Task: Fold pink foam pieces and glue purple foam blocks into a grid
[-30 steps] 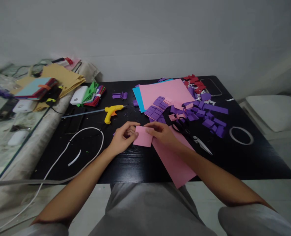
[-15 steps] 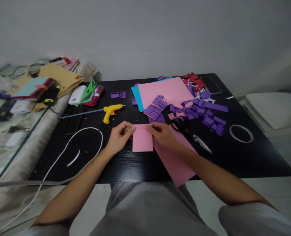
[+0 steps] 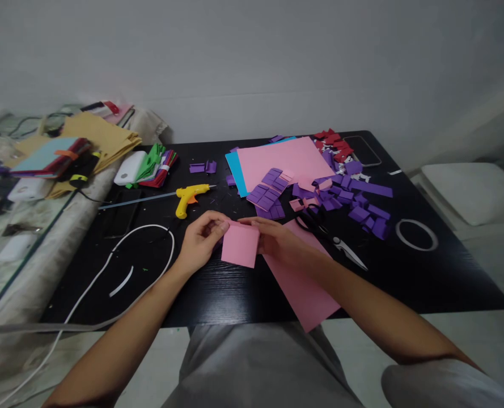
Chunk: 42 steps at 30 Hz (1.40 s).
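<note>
The left hand (image 3: 204, 238) pinches the card (image 3: 240, 246) by its far left corner. The right hand (image 3: 282, 242) touches the opposite edge, grip unclear.

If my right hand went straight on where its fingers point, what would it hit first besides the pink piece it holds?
Probably your left hand, which holds the other side of that pink piece, though the depth is unclear.

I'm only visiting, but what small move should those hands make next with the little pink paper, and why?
Probably press along the upper edge of the small pink paper. The left hand and right hand hold it near its upper corners, and a narrow band there seems bent, so pressing might sharpen a crease, though that detail is hard to see.
</note>
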Each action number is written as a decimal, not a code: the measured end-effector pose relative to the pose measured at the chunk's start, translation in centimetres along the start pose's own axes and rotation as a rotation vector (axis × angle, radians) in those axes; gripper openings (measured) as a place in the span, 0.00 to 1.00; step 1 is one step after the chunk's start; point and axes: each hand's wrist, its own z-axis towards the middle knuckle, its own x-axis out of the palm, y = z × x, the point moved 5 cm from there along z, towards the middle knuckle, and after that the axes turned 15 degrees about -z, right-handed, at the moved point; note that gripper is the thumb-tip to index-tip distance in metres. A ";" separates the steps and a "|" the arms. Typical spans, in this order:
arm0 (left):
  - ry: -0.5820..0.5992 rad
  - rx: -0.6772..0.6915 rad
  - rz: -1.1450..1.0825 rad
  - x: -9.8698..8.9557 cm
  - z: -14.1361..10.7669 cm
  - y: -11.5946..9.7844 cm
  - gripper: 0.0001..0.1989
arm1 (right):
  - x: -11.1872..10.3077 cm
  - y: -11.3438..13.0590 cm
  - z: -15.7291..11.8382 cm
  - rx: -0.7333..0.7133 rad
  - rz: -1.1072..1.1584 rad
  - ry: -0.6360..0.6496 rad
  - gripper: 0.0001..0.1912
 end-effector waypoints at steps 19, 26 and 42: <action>-0.034 0.014 -0.178 -1.5 0.4 0.4 0.05 | -2.7 1.6 0.2 -0.229 -0.031 -0.337 0.20; -0.100 0.053 -0.174 -1.5 0.4 0.1 0.05 | -1.6 0.6 0.5 -0.103 0.162 -0.188 0.19; 0.043 -0.113 -0.146 -0.1 -0.1 0.2 0.17 | -4.0 2.3 -0.1 -0.357 -0.074 -0.527 0.19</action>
